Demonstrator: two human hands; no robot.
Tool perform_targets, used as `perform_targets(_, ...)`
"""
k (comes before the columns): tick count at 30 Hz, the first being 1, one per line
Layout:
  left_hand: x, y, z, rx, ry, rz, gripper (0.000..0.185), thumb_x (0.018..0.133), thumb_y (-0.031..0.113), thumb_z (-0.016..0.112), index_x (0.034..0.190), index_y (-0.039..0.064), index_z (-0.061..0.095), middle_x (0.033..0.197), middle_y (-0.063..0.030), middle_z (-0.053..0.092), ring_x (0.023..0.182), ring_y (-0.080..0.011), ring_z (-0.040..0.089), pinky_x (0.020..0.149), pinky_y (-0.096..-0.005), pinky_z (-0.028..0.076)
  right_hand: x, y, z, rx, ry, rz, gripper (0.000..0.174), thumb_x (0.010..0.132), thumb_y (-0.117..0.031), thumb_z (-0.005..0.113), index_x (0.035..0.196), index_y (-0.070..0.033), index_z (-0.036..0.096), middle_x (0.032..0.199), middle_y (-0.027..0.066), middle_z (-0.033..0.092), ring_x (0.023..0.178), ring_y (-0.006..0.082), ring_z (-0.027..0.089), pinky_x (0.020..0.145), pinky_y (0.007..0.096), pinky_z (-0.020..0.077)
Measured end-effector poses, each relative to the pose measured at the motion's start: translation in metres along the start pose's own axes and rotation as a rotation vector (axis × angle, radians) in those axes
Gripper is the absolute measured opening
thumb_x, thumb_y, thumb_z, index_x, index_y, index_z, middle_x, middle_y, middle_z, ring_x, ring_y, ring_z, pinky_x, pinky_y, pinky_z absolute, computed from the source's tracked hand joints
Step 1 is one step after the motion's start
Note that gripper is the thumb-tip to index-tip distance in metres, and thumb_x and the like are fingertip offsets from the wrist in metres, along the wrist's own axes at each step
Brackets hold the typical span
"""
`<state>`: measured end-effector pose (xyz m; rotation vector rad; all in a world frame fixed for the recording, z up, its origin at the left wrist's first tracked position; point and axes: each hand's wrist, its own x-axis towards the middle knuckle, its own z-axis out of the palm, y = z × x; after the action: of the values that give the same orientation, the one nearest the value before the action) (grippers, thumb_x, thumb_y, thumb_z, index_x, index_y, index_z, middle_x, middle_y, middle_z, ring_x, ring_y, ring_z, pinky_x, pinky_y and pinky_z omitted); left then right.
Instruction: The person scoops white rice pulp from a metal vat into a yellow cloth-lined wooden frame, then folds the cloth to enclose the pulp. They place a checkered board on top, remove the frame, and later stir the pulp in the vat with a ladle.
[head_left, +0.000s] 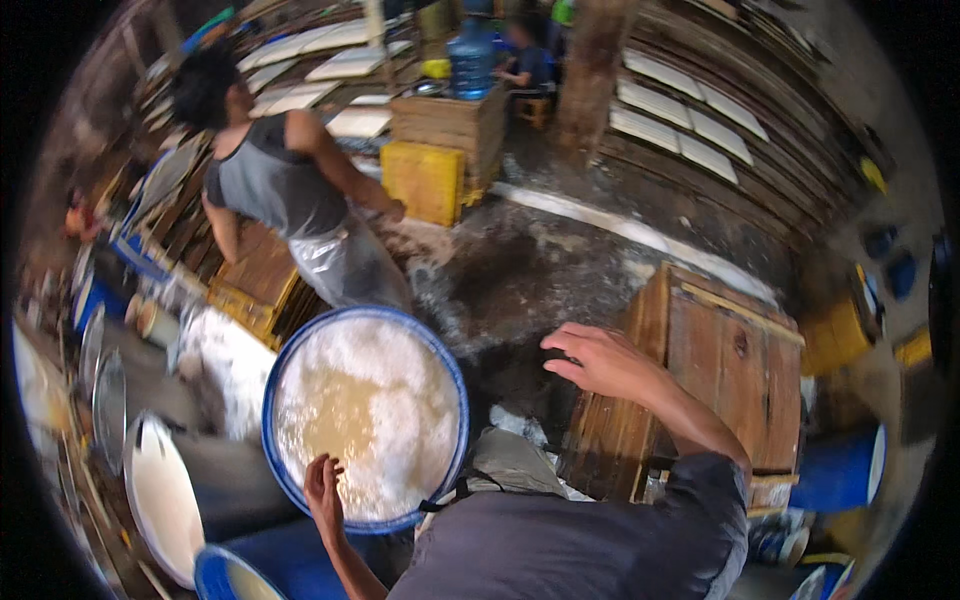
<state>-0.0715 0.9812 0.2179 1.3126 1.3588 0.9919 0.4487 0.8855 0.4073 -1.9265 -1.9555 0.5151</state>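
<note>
A blue-rimmed barrel stands before me, filled nearly to the brim with cloudy yellowish liquid under white foam. Over its near left edge is my left hand, fingers slightly bent and holding nothing; whether the fingertips touch the foam is hard to tell. To the right, my right hand hangs in the air with fingers apart and nothing in them. Below and beside it is a wooden crate with a plank top.
A person in a sleeveless top stands just beyond the barrel. Open drums line my left. Ahead are a yellow crate and a blue water bottle on a wooden box. White slabs lie on racks.
</note>
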Motion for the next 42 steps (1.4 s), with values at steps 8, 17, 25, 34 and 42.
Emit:
perform_targets(8,0.010,0.017,0.044,0.116,-0.247,0.031,0.040,0.109,0.035,0.058,0.128,0.000,0.065,0.111,-0.0109,0.072,0.094,-0.0198,0.068,0.082,-0.0337,0.050,-0.073,-0.027,0.025,0.021,0.185,0.086,0.034,0.103,-0.033,0.063,0.122,-0.006,0.067,0.121,0.0145,0.067,0.111,0.0371,0.068,0.092,0.0495,0.0556)
perform_targets(17,-0.041,0.021,0.152,0.192,-1.246,0.165,0.031,0.107,0.025,0.063,0.123,-0.002,0.065,0.110,-0.0137,0.072,0.102,-0.0197,0.069,0.092,-0.0329,0.054,-0.285,-0.132,0.113,0.313,0.774,0.612,0.027,0.101,-0.028,0.069,0.108,-0.002,0.072,0.089,0.0161,0.074,0.073,0.0333,0.071,0.067,0.0434,0.0554)
perform_targets(25,-0.194,0.078,0.279,0.270,-1.871,0.359,0.027,0.107,0.017,0.062,0.126,-0.002,0.065,0.109,-0.0132,0.074,0.102,-0.0196,0.071,0.091,-0.0327,0.054,-0.524,-0.112,0.276,0.141,1.724,1.383,0.023,0.103,-0.019,0.068,0.114,0.001,0.073,0.096,0.0062,0.076,0.077,0.0120,0.068,0.071,0.0324,0.0593)
perform_targets(34,-0.398,0.090,0.400,0.381,-2.308,0.347,0.032,0.107,0.019,0.063,0.130,-0.003,0.062,0.114,-0.0127,0.073,0.107,-0.0166,0.068,0.096,-0.0316,0.053,-0.767,-0.206,0.487,0.291,2.969,1.632,0.017,0.100,-0.018,0.068,0.101,-0.001,0.068,0.079,0.0058,0.068,0.061,0.0129,0.063,0.053,0.0276,0.0519)
perform_targets(42,-0.558,0.097,0.494,0.379,-2.306,0.434,0.035,0.108,0.022,0.062,0.133,-0.002,0.061,0.117,-0.0119,0.072,0.108,-0.0175,0.067,0.097,-0.0325,0.052,-0.820,-0.149,0.455,0.597,2.452,1.830,0.019,0.101,-0.023,0.068,0.105,-0.004,0.071,0.086,0.0062,0.073,0.069,0.0147,0.071,0.058,0.0299,0.0561)
